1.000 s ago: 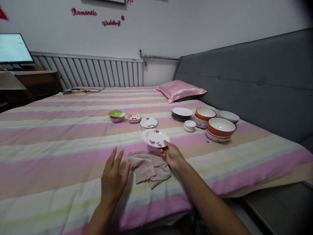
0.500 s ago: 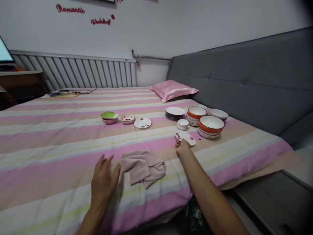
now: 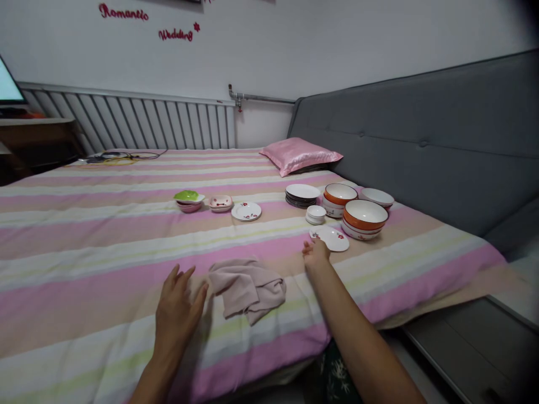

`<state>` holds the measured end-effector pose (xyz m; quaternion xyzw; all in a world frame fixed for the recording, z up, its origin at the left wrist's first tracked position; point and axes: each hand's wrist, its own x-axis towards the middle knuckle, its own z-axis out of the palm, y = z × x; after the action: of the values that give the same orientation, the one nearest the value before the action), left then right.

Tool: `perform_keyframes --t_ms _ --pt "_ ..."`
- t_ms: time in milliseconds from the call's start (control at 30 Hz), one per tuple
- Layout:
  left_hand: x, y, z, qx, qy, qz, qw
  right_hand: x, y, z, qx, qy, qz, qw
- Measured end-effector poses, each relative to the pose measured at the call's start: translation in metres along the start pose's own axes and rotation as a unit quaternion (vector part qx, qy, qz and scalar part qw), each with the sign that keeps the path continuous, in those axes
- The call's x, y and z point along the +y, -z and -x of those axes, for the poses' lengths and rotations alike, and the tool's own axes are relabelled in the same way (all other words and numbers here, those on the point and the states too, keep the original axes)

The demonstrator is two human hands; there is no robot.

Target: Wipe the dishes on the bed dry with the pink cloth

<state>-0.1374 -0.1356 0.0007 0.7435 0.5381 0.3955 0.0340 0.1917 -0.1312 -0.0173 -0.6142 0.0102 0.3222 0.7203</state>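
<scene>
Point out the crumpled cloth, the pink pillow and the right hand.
Crumpled cloth (image 3: 247,289), head view: middle of its folds.
Pink pillow (image 3: 300,154), head view: its top face.
Right hand (image 3: 316,256), head view: back of it.

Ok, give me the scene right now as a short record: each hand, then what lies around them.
left hand: fingers spread, holding nothing, beside the cloth
right hand: at the near edge of a flowered plate; grip unclear
cloth: crumpled on the bed, between the hands
beyond the plate: small stacked dishes, orange-topped bowls
</scene>
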Motion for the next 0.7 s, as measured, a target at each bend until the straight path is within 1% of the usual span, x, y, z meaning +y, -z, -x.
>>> perform_keyframes --t_ms 133,200,267,367,500,600,700 --pt "-0.002 -0.002 0.001 -0.009 0.006 0.013 1.000 0.018 -0.015 0.014 -0.098 0.013 0.079 0.992" --pt "-0.004 -0.004 0.002 -0.019 0.010 0.012 1.000 0.027 -0.021 0.019 -0.139 0.046 0.119 0.982" --pt "-0.006 -0.006 0.003 -0.035 0.010 -0.002 0.999 0.035 -0.027 0.021 -0.170 0.099 0.156 0.968" --pt "-0.008 -0.011 0.008 -0.078 0.001 -0.038 0.996 0.046 -0.034 0.021 -0.208 0.200 0.212 0.934" --pt "-0.010 -0.015 0.016 -0.135 -0.005 -0.077 0.988 0.061 -0.049 0.021 -0.261 0.320 0.282 0.866" --pt "-0.010 -0.015 0.018 -0.152 0.000 -0.083 0.985 0.070 -0.068 0.016 -0.274 0.368 0.326 0.826" --pt "-0.009 -0.014 0.018 -0.161 0.005 -0.083 0.983 0.074 -0.092 0.005 -0.239 0.392 0.365 0.810"
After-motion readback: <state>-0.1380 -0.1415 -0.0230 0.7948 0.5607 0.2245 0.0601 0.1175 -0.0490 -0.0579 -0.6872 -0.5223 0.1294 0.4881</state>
